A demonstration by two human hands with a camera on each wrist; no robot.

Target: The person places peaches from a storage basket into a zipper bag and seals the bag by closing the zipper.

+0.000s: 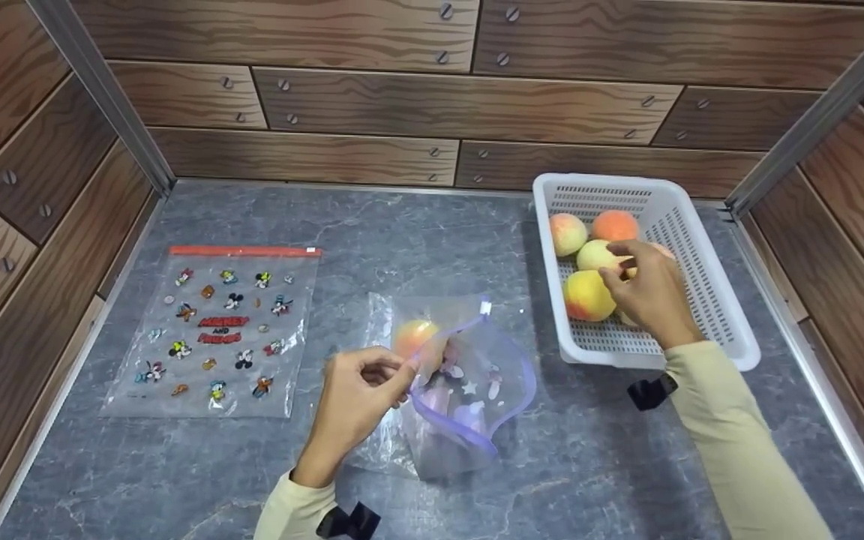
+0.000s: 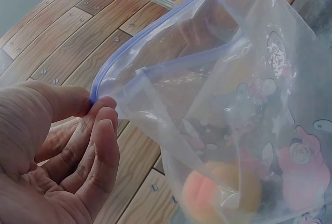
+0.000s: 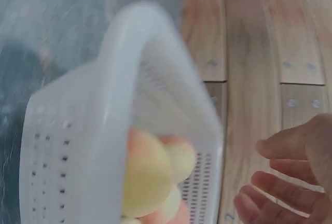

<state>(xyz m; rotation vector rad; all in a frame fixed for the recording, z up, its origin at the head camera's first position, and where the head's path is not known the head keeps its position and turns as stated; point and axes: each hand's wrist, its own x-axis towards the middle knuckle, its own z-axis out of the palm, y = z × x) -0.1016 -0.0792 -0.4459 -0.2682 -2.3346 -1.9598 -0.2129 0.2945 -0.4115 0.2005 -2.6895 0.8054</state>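
My left hand (image 1: 402, 369) pinches the purple zip rim of a clear printed bag (image 1: 477, 397) and holds its mouth open in the middle of the table. One peach (image 1: 413, 335) lies inside the bag. In the left wrist view the thumb and fingers of the left hand (image 2: 97, 103) grip the rim (image 2: 150, 37), with the peach (image 2: 223, 193) low in the bag. My right hand (image 1: 619, 271) is inside the white basket (image 1: 732, 352), fingers over the peaches (image 1: 586, 295). In the right wrist view the right hand (image 3: 272, 177) is spread and holds nothing, next to the basket (image 3: 104, 110).
A second zip bag (image 1: 226, 330) with cartoon prints and a red strip lies flat at the left. Wood-patterned walls close in the grey marble table (image 1: 327, 217) on three sides. The basket stands at the back right corner.
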